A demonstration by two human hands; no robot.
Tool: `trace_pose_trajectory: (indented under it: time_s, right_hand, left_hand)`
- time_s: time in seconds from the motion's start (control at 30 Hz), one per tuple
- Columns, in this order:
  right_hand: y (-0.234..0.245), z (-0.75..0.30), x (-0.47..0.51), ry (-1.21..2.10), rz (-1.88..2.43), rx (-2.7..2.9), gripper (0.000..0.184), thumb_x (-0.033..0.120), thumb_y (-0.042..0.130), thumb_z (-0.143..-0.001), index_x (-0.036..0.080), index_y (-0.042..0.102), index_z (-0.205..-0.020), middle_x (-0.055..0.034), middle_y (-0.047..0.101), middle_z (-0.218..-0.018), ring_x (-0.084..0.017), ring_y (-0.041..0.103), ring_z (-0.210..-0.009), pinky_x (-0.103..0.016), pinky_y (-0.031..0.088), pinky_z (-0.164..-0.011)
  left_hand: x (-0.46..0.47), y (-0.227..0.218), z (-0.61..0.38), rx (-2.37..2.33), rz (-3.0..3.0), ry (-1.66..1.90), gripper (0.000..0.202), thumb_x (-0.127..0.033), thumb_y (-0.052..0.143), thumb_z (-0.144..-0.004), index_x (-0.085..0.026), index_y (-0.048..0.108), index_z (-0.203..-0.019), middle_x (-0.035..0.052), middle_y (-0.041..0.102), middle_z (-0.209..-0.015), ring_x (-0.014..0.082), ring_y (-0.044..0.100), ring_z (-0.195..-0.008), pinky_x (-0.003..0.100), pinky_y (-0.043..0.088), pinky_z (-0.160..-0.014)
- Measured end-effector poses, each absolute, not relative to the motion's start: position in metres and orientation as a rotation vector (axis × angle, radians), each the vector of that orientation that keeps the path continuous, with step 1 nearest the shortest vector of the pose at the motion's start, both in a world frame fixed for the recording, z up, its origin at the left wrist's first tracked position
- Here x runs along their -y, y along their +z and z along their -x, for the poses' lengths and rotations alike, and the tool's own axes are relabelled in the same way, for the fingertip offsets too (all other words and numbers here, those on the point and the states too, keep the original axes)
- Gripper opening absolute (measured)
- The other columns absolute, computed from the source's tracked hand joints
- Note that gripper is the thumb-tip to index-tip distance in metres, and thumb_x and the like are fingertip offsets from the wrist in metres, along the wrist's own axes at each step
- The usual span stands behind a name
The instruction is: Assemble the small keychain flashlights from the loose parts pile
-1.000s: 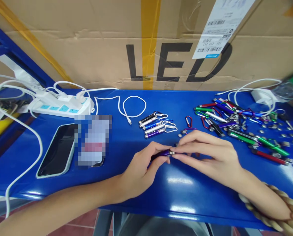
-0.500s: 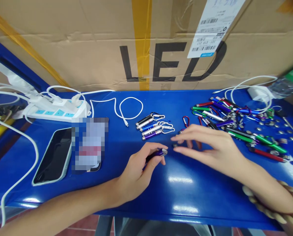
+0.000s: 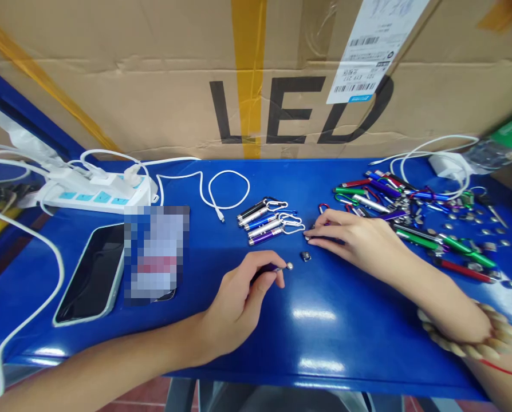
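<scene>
My left hand (image 3: 243, 303) is closed around a dark purple mini flashlight (image 3: 265, 269), most of it hidden by the fingers. A small round silver piece (image 3: 289, 266), like a button cell, shows at its right end. My right hand (image 3: 363, 237) is pinched low over the table, with a small silver piece at its fingertips that I cannot make out fully. Just below it lies a small dark and silver part (image 3: 306, 257). A red carabiner (image 3: 323, 207) shows behind the right fingers. Beyond my left hand, several mini flashlights (image 3: 267, 229) with carabiner clips lie in a row.
A pile of coloured flashlights (image 3: 428, 237) and scattered button cells (image 3: 488, 246) covers the right side. Two phones, one black-screened (image 3: 90, 274), lie left, near a white power strip (image 3: 101, 191) and cables. A large cardboard box (image 3: 153, 86) stands behind.
My right hand has moved back from the small dark part, leaving it on the table, and its fingers have closed. A round silver piece now shows at the flashlight's end in my left hand.
</scene>
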State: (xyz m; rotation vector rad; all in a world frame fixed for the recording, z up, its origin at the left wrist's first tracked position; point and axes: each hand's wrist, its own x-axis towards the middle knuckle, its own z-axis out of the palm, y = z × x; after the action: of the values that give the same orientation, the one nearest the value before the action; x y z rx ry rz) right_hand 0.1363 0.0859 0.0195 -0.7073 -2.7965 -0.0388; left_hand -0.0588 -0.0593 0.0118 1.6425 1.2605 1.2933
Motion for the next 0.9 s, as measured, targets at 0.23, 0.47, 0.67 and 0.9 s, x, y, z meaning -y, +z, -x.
trace_pose_trajectory:
  time_s: [0.23,0.47,0.67,0.9]
  right_hand:
    - [0.02,-0.133,-0.081,0.171,0.78,2.775,0.012,0.032,0.059,-0.084,0.025,0.068,-0.088,0.0019,0.063,-0.091,-0.011,0.063,-0.078,-0.019,0.041,-0.051]
    - [0.017,-0.133,-0.081,0.272,0.81,2.685,0.011,0.028,0.059,-0.083,0.024,0.068,-0.088,0.0014,0.064,-0.091,-0.011,0.062,-0.073,-0.021,0.044,-0.055]
    - [0.034,-0.121,-0.055,0.522,0.55,2.314,0.011,0.021,0.063,-0.08,0.019,0.069,-0.089,-0.0035,0.061,-0.087,-0.008,0.055,-0.062,-0.019,0.046,-0.05]
    - [0.04,-0.117,-0.033,0.737,0.362,2.264,0.011,0.01,0.065,-0.077,0.014,0.07,-0.086,-0.0033,0.059,-0.081,-0.007,0.059,-0.068,-0.018,0.05,-0.059]
  left_hand:
    - [0.061,0.012,0.059,-1.268,-1.596,1.235,0.013,-0.019,0.035,-0.096,-0.024,0.044,-0.102,-0.0013,0.054,-0.077,0.0103,0.047,-0.064,0.023,0.038,-0.059]
    - [0.061,0.018,0.055,-1.249,-1.551,1.123,0.018,-0.019,0.037,-0.094,-0.023,0.043,-0.11,-0.0011,0.056,-0.075,0.0129,0.055,-0.071,0.024,0.04,-0.063]
    - [0.058,0.021,0.053,-1.288,-1.512,1.043,0.021,-0.021,0.039,-0.093,-0.021,0.042,-0.113,-0.0001,0.061,-0.077,0.014,0.058,-0.074,0.025,0.041,-0.065]
    - [0.059,0.018,0.052,-1.298,-1.473,1.056,0.024,-0.02,0.038,-0.093,-0.021,0.038,-0.118,0.0001,0.064,-0.081,0.0119,0.056,-0.067,0.023,0.039,-0.06]
